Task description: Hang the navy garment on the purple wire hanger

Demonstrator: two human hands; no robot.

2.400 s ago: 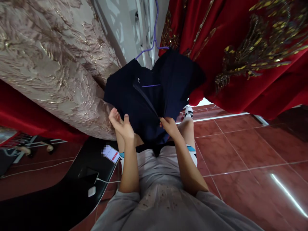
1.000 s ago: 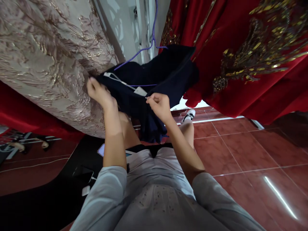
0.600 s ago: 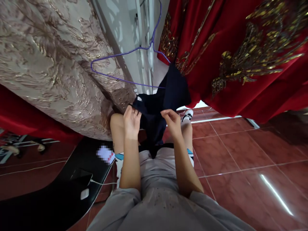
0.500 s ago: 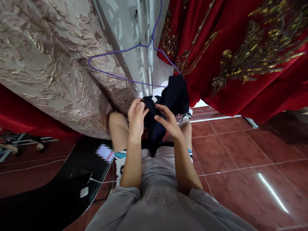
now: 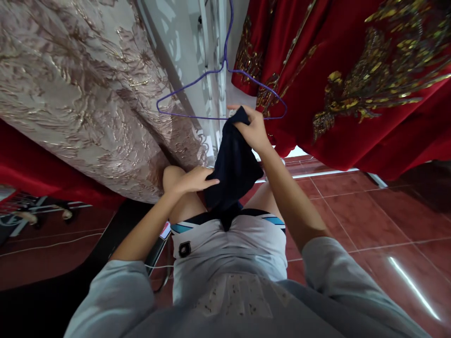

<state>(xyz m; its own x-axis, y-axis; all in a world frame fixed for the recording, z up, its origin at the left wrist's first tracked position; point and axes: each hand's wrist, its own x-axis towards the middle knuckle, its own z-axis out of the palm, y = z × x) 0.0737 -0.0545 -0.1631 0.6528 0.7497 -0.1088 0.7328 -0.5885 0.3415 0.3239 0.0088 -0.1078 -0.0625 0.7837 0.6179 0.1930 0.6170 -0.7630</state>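
Dark cloth pinched at the hanger bar, lower half loose.

Head view: the right hand is closed on the top edge of the navy cloth, lifted right up against the bottom wire of the purple hanger; the left hand, fingers flat and loosely spread, presses the cloth's lower side above the knee without gripping it. The cloth hangs bunched between the two hands, over the lap. The hanger dangles from a thin hook between the beige brocade and the red gown, so a tug could likely swing or unhook it. A bunched fold may slide off the wire, and the gown's gold embroidery sits close enough to snag.
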